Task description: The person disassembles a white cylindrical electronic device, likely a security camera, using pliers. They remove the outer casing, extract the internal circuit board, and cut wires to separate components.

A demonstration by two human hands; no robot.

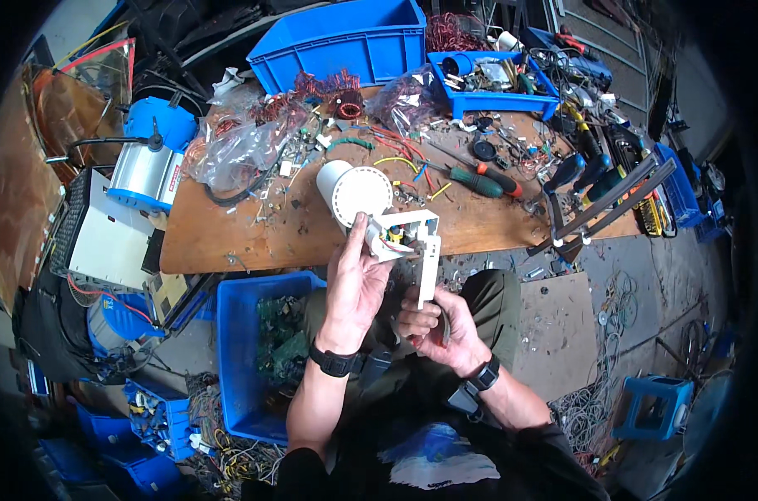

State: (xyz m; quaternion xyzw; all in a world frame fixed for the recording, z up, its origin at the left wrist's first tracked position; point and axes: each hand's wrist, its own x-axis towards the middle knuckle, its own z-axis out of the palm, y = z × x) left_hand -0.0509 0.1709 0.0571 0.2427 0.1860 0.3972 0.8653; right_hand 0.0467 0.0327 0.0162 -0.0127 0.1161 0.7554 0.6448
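My left hand (352, 288) is closed around a white plastic device (361, 194) with a drum-like body and a round face ringed by small slots. An open housing at its lower right shows coloured wires. From that housing a narrow white bar (428, 271) hangs toward my lap. My right hand (446, 330) is closed at the bar's lower end, its fingers curled. A thin curved dark piece also shows in the right palm, but I cannot tell what it is. The device is held over the near edge of the wooden table.
The wooden table (254, 242) bears copper wire coils, plastic bags and scraps. Screwdrivers (477, 182) lie right of the device. Blue bins (341, 50) stand at the back. Another blue bin (231, 367), with green scraps, is beside my left leg. A metal frame (604, 204) juts from the right edge.
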